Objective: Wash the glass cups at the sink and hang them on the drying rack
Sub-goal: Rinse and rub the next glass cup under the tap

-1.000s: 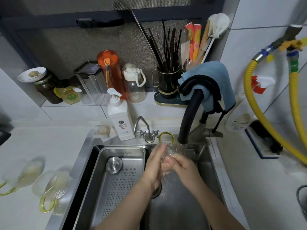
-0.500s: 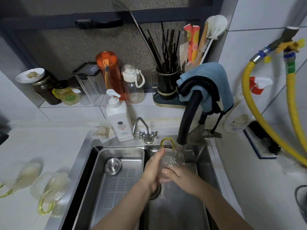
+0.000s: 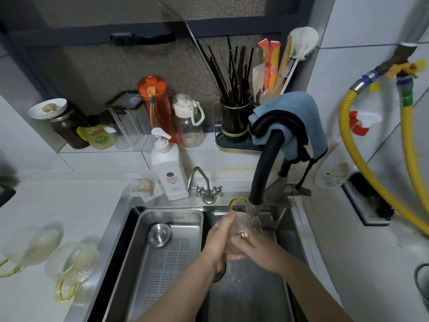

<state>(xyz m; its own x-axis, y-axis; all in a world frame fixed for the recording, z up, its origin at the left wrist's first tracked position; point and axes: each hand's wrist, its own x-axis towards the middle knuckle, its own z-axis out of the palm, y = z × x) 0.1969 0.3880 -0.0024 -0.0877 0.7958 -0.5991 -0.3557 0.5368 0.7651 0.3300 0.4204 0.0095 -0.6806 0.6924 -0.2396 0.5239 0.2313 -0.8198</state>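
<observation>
Glass cup (image 3: 241, 231) under black faucet (image 3: 262, 173) — left hand (image 3: 217, 242) and right hand (image 3: 257, 248) both curled round it; two cups (image 3: 69, 266) on bench (image 3: 58, 205).

Both bare forearms reach forward from the bottom edge and converge — wrists close together, hands meeting at the middle. The left hand (image 3: 219, 242) stands on edge, palm turned inward, its fingers extended upward and wrapped along the side of a clear ribbed glass cup with a yellow loop handle (image 3: 241, 231). The right hand (image 3: 260, 251) comes in from the opposite side, back of the hand up, fingers curled round the cup's lower part — the two hands touching where they clasp it between them.
</observation>
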